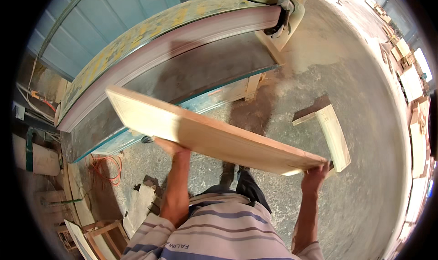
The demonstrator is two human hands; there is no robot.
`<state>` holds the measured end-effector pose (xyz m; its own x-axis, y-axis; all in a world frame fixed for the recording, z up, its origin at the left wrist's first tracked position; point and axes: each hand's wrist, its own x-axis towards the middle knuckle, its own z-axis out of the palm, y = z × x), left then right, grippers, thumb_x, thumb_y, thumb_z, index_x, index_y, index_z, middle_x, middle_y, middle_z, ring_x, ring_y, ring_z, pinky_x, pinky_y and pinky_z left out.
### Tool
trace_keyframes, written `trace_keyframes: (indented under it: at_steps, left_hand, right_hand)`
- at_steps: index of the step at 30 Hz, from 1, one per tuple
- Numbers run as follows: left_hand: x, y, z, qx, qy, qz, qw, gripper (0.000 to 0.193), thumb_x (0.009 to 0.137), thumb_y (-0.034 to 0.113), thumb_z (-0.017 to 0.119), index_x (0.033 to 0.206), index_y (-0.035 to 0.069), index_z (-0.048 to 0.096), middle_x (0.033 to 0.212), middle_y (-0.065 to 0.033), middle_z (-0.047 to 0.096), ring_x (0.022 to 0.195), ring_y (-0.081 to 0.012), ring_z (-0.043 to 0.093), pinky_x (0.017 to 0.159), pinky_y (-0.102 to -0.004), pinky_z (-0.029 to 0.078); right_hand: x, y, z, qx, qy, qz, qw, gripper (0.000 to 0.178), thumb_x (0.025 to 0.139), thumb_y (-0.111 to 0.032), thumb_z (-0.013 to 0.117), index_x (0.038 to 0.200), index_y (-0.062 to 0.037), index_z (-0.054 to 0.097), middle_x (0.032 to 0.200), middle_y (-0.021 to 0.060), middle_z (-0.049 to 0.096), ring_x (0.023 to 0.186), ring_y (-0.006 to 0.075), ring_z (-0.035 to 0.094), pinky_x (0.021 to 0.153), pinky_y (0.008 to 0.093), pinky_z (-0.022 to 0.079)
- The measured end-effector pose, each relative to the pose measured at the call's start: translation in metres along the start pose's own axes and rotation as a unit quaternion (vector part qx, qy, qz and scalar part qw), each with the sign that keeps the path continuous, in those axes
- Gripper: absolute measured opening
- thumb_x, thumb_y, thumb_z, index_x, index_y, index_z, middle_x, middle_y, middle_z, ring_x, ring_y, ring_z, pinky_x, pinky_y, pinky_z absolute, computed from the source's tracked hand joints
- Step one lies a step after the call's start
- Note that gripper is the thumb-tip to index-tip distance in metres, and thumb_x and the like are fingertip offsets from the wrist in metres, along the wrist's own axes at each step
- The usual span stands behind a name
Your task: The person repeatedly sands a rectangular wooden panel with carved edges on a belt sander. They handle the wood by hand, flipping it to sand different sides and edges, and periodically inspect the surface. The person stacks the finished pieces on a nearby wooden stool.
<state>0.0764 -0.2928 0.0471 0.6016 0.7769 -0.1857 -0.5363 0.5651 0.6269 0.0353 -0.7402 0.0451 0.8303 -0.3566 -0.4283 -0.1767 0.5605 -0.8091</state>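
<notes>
A long, pale wooden board is held up in front of my body, tilted so that its left end sits higher and farther away. My left hand grips its lower edge left of the middle, the fingers partly hidden behind the wood. At the right end, my right hand is wrapped around the corner. Beyond the board's left end stands a long belt sander with a pinkish abrasive belt and a dark metal table. A gap shows between the board and the belt.
On the concrete floor to the right, a wooden plank rests on a smaller piece. An orange cable lies coiled at the left, near wood scraps and a wooden frame. Stacked boards line the far right.
</notes>
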Motion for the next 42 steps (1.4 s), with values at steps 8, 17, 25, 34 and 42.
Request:
trace_keyframes:
  at_steps: [8, 17, 25, 34, 42]
  left_hand:
    - [-0.008, 0.024, 0.012, 0.050, 0.091, 0.015, 0.994, 0.079, 0.081, 0.067, 0.028, 0.135, 0.011, 0.037, 0.134, -0.0102, 0.043, 0.119, -0.0310, 0.046, 0.097, -0.0460, 0.042]
    - [0.014, 0.049, -0.017, 0.007, 0.209, 0.018, 0.978, 0.079, 0.080, 0.068, 0.022, 0.135, 0.014, 0.040, 0.136, -0.0088, 0.043, 0.121, -0.0316, 0.046, 0.096, -0.0507, 0.042]
    - [0.057, 0.080, -0.065, -0.053, 0.310, 0.010, 0.949, 0.071, 0.081, 0.064, 0.027, 0.128, 0.016, 0.048, 0.130, -0.0078, 0.049, 0.113, -0.0303, 0.052, 0.091, -0.0479, 0.045]
    - [0.093, 0.106, -0.109, -0.013, 0.304, 0.000, 0.952, 0.071, 0.086, 0.062, 0.024, 0.136, 0.014, 0.036, 0.138, -0.0098, 0.039, 0.121, -0.0303, 0.043, 0.095, -0.0471, 0.040]
    - [0.106, 0.155, -0.049, -0.064, 0.151, 0.060, 0.985, 0.069, 0.088, 0.061, 0.033, 0.137, 0.013, 0.035, 0.137, -0.0097, 0.039, 0.123, -0.0321, 0.040, 0.098, -0.0503, 0.038]
  right_hand:
    - [0.081, 0.009, 0.103, 0.014, -0.156, -0.012, 0.988, 0.036, 0.097, -0.030, 0.034, 0.118, -0.0061, 0.050, 0.119, 0.0039, 0.053, 0.114, 0.0159, 0.045, 0.100, 0.0317, 0.030]
    - [0.101, 0.023, 0.189, -0.142, -0.244, -0.077, 0.956, 0.042, 0.095, -0.029, 0.036, 0.123, -0.0006, 0.047, 0.117, 0.0053, 0.052, 0.110, 0.0140, 0.044, 0.097, 0.0279, 0.030]
    - [0.074, 0.037, 0.288, -0.263, -0.259, -0.099, 0.924, 0.036, 0.094, -0.035, 0.045, 0.107, -0.0020, 0.055, 0.090, -0.0018, 0.053, 0.084, 0.0060, 0.044, 0.076, 0.0224, 0.036]
    - [0.059, 0.061, 0.336, -0.297, -0.242, -0.141, 0.913, 0.034, 0.091, -0.035, 0.052, 0.092, -0.0018, 0.056, 0.080, -0.0014, 0.051, 0.076, 0.0069, 0.043, 0.068, 0.0237, 0.038]
    - [0.016, 0.047, 0.391, -0.147, -0.295, -0.154, 0.932, 0.016, 0.089, -0.021, 0.045, 0.085, -0.0070, 0.051, 0.073, -0.0056, 0.038, 0.069, 0.0049, 0.031, 0.063, 0.0206, 0.027]
